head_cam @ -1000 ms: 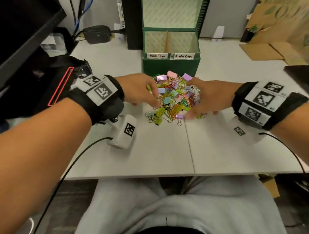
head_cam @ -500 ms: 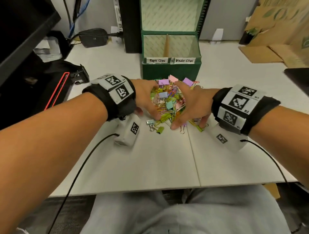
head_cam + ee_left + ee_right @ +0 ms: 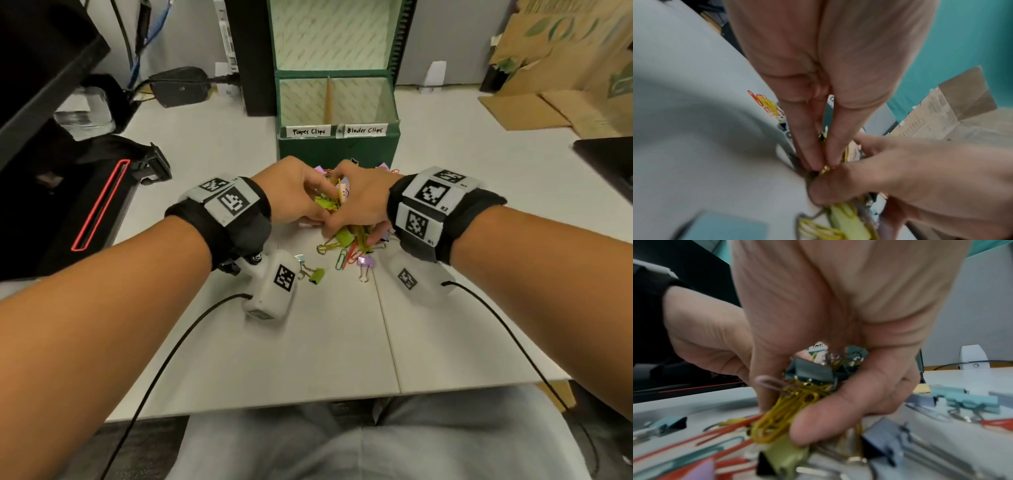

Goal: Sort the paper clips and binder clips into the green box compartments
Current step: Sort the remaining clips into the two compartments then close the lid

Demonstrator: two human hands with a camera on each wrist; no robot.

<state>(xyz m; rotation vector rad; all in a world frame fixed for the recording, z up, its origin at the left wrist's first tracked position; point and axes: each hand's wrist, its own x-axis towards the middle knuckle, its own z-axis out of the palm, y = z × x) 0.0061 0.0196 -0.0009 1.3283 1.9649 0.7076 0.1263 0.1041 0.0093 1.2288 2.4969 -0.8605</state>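
The green box stands mid-table with two front compartments labelled "Paper Clips" and "Binder Clips". Just in front of it lies the mixed pile of coloured clips. My left hand and right hand meet over the pile and hide most of it. In the right wrist view my right hand curls round yellow paper clips and a teal binder clip. My left hand pinches clips between its fingertips. A purple binder clip and a green binder clip lie loose nearer me.
A black case with a red outline sits at the left. A power adapter and cables lie behind it. Cardboard is at the back right. A dark object is at the right edge.
Both hands moved inward from the sides of the pile until they touch, closing over the clips. A few clips now lie apart on the near side.
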